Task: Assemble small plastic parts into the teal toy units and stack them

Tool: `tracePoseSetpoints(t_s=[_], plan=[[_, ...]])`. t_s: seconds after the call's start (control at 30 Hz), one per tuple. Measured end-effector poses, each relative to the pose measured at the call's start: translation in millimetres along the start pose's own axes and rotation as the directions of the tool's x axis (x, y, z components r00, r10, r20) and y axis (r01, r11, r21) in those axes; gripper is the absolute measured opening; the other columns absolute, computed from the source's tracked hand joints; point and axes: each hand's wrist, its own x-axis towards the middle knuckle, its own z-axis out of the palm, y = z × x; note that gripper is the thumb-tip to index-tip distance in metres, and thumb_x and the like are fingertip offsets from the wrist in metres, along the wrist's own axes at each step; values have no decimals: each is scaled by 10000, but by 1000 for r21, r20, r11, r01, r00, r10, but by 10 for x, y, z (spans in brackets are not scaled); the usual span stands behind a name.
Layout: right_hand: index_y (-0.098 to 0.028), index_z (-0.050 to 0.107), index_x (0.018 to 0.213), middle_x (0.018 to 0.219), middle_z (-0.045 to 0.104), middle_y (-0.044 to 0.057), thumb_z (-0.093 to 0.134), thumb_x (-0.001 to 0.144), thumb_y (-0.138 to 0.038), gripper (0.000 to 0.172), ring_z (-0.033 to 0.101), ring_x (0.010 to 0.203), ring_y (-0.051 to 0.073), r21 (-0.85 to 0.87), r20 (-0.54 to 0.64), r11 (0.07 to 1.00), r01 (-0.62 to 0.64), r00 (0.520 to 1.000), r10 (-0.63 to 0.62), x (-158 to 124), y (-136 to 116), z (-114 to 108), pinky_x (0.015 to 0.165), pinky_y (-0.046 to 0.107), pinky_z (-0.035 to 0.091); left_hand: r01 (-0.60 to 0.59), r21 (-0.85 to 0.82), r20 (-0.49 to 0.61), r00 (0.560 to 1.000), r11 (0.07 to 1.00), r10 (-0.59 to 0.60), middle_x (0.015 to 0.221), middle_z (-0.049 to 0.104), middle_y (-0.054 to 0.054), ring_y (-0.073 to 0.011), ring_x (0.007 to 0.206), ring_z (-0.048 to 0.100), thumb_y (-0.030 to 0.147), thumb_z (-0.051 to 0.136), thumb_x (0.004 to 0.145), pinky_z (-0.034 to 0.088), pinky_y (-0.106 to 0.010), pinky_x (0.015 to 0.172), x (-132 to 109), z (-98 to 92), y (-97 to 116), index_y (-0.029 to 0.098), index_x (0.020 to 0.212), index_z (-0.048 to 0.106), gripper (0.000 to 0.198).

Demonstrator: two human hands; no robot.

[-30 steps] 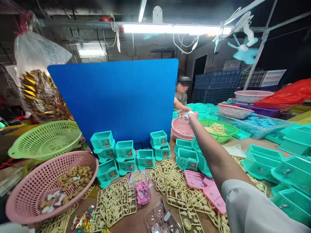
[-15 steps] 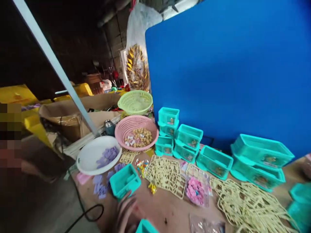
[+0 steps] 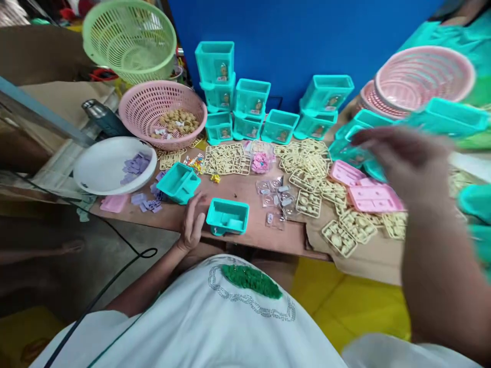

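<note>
Right hand (image 3: 399, 161) pulled back — teal tray (image 3: 227, 216) lies just beside left hand (image 3: 193, 222).

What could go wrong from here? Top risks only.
1. The teal box beside the left hand sits at the table edge; a nudge could tip it off.
2. The right hand, blurred above the cream part frames and pink plates, may snag and scatter them.

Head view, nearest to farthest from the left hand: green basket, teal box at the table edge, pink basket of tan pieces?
1. teal box, immediately to its right
2. pink basket, behind, mid-table left
3. green basket, far back-left
</note>
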Motion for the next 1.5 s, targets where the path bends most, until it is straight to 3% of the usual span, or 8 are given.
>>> tracePoseSetpoints(t_s=[0.27, 0.43, 0.6, 0.73, 0.9, 1.1, 1.27, 1.5], plan=[[-255, 585, 1454, 1427, 633, 133, 778, 839, -486, 684, 647, 1248, 334, 155, 537, 988, -7, 840, -78, -1164, -382, 1595, 1029, 491, 556, 54, -40, 150, 987, 998, -48, 1527, 550, -150, -298, 1449, 489, 660, 476, 971, 377, -477, 1228, 279, -54, 140, 190, 1497, 481, 705], [-201, 710, 986, 788, 730, 31, 476, 1006, -577, 443, 692, 625, 173, 126, 518, 972, -199, 849, 106, -930, -337, 1777, 559, 271, 545, 251, -107, 201, 953, 962, -226, 1395, 644, -174, -305, 1320, 603, 711, 277, 1001, 456, -508, 1154, 546, -13, 138, 159, 1312, 633, 727], [-216, 583, 663, 534, 601, 0, 530, 978, -531, 448, 544, 447, 139, -59, 469, 977, -205, 858, 209, -778, -347, 1858, 477, 249, 419, -16, -155, 173, 984, 988, 43, 1565, 461, -197, -336, 1444, 482, 655, 637, 892, 453, -500, 1161, 295, 52, 87, 221, 1602, 252, 916], [-222, 714, 785, 746, 704, 61, 615, 948, -476, 318, 604, 636, 187, -132, 291, 988, 81, 956, -39, -348, -607, 1913, 632, 293, 467, -107, -38, 113, 987, 994, 111, 1589, 436, -192, -358, 1481, 441, 448, 827, 805, 422, -541, 1194, 161, 151, -50, 275, 1603, 226, 1014], [-196, 748, 904, 838, 731, 35, 592, 983, -272, 191, 627, 725, 162, -51, 389, 935, 352, 869, -306, 707, -1240, 2582, 712, 275, 465, -76, -98, 150, 984, 992, 91, 1659, 338, -206, -368, 1543, 341, 368, 834, 810, 392, -555, 1222, 240, 249, -248, 283, 1631, 119, 1091], [-48, 697, 817, 824, 706, -19, 574, 904, 1, 158, 615, 847, 55, -381, 581, 824, 419, 802, -139, 1554, -1470, 3644, 798, 127, 399, 12, -153, 145, 989, 988, 11, 1622, 401, -213, -366, 1508, 407, 425, 847, 789, 439, -547, 1192, 248, 226, -266, 259, 1623, 161, 1092], [-121, 716, 1043, 1028, 736, -29, 608, 983, -182, 138, 639, 918, 51, -278, 537, 889, 364, 826, -171, 1256, -1292, 3067, 862, 130, 461, -22, -125, 150, 988, 992, 41, 1596, 447, -204, -357, 1482, 449, 434, 828, 810, 450, -519, 1187, 279, 175, -250, 245, 1611, 209, 1030], [-268, 784, 941, 1044, 767, 64, 712, 904, -488, 234, 688, 1129, 273, -38, 349, 997, 68, 936, -50, -416, -880, 1877, 1040, 516, 550, -30, -120, 164, 985, 992, 50, 1549, 502, -213, -354, 1452, 488, 483, 816, 812, 461, -517, 1171, 295, 151, -251, 241, 1587, 268, 980]])
